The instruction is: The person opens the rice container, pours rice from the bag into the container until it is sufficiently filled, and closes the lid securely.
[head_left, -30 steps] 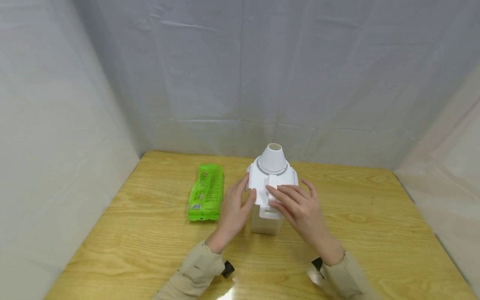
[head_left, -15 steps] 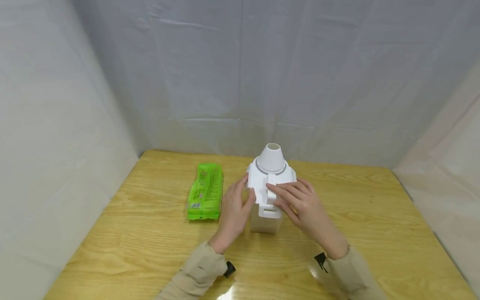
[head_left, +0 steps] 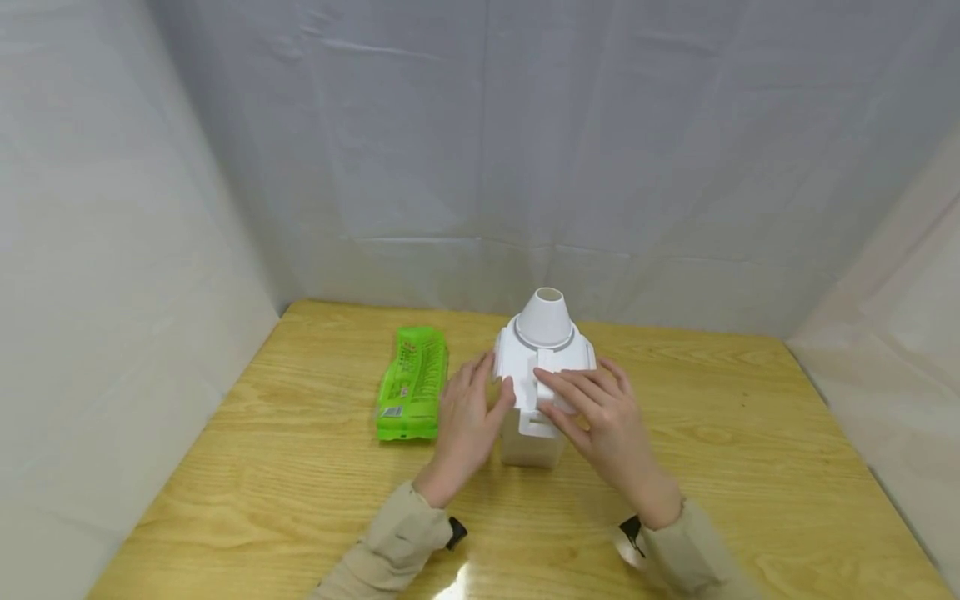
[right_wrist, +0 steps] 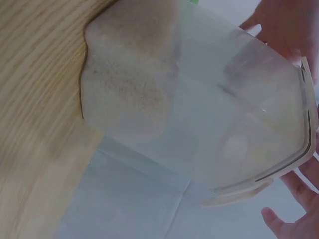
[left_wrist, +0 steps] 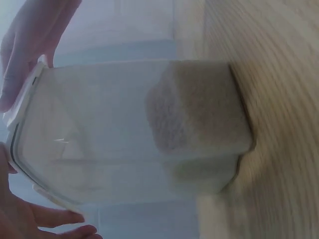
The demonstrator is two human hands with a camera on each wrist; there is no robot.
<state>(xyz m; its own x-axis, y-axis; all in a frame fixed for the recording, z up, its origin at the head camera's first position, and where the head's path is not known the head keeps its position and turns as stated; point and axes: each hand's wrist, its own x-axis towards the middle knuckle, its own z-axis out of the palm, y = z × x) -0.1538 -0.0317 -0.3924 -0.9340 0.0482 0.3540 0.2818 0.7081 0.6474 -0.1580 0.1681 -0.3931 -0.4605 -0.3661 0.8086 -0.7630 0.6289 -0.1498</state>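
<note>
A tall translucent storage container (head_left: 529, 450) with a white lid (head_left: 517, 358) and a cone-shaped spout or cap (head_left: 545, 321) stands upright on the table. Pale grain (left_wrist: 199, 109) fills its lower part in the left wrist view. Along the lid's left side lies my left hand (head_left: 467, 421), fingers extended and thumb near the front left corner. My right hand (head_left: 606, 417) is over the lid's right side, its index fingertip touching the raised strip in the middle and its thumb near the front latch (head_left: 538, 425). The latch flap sticks out; part of it is hidden by that thumb.
A green printed plastic packet (head_left: 412, 383) lies left of the container, close to my left hand. The wooden table (head_left: 300, 450) ends at a grey sheet (head_left: 480, 167) hanging behind it, with pale sheets on both sides.
My right hand has moved slightly right and back again over the lid. My left fingertips have shifted a little toward me along the lid's side. The container and packet stay put.
</note>
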